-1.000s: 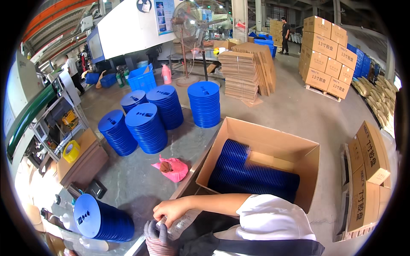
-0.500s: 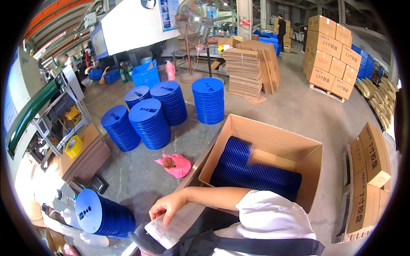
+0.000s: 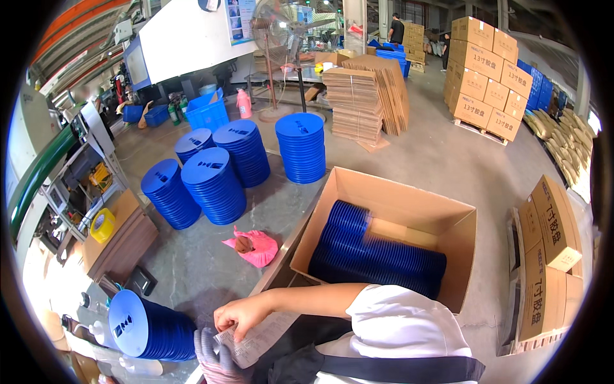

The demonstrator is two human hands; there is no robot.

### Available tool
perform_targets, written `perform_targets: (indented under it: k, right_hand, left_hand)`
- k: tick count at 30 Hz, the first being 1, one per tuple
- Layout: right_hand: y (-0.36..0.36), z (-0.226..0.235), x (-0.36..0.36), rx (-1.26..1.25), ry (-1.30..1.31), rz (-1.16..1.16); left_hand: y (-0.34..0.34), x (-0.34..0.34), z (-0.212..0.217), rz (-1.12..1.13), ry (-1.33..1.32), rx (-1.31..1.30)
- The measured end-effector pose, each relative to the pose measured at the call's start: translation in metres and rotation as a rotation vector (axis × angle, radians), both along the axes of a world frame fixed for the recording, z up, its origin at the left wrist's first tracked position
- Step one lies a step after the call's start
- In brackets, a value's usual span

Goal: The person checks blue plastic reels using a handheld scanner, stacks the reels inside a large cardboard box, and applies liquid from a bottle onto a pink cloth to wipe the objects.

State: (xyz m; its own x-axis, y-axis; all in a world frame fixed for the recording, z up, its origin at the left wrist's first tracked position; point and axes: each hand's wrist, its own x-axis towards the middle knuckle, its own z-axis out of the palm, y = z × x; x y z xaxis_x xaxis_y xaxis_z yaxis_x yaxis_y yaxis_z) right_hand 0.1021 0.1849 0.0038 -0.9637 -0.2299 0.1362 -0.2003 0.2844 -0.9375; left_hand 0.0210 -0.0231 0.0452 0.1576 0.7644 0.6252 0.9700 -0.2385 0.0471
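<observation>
My right hand (image 3: 240, 313) reaches across from the right and pinches the top edge of a white printed paper sheet (image 3: 259, 338). My left hand (image 3: 216, 360), in a grey knit glove, grips the same sheet from below at its left end. Both hands are over the near edge of the grey table (image 3: 192, 269). A sideways stack of blue round lids (image 3: 150, 328) lies just left of the hands. To the right stands an open cardboard box (image 3: 409, 211) with rows of blue lids (image 3: 377, 256) packed on edge inside.
Several upright stacks of blue lids (image 3: 214, 185) stand on the table's far part, and a pink bag (image 3: 256, 246) lies mid-table. A yellow tape roll (image 3: 102, 225) sits on a left shelf. Flat cartons (image 3: 368, 96), a fan (image 3: 281, 32), stacked boxes (image 3: 486, 70) and distant people are behind.
The paper sheet has come up between my hands; my right hand shifted from the table edge onto its top edge, and the gloved left hand now holds it from below.
</observation>
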Motion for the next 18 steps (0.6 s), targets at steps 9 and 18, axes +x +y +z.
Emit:
perform_targets:
  k: [9, 18]
  right_hand:
    - [-0.01, 0.014, -0.002, 0.026, 0.022, -0.069]
    - [-0.013, 0.017, 0.0, -0.569, -0.117, 0.124]
  left_hand:
    - [-0.011, 0.0, -0.018, 0.124, -0.209, -0.163]
    - [-0.009, 0.002, -0.018, 0.145, -0.93, 0.096]
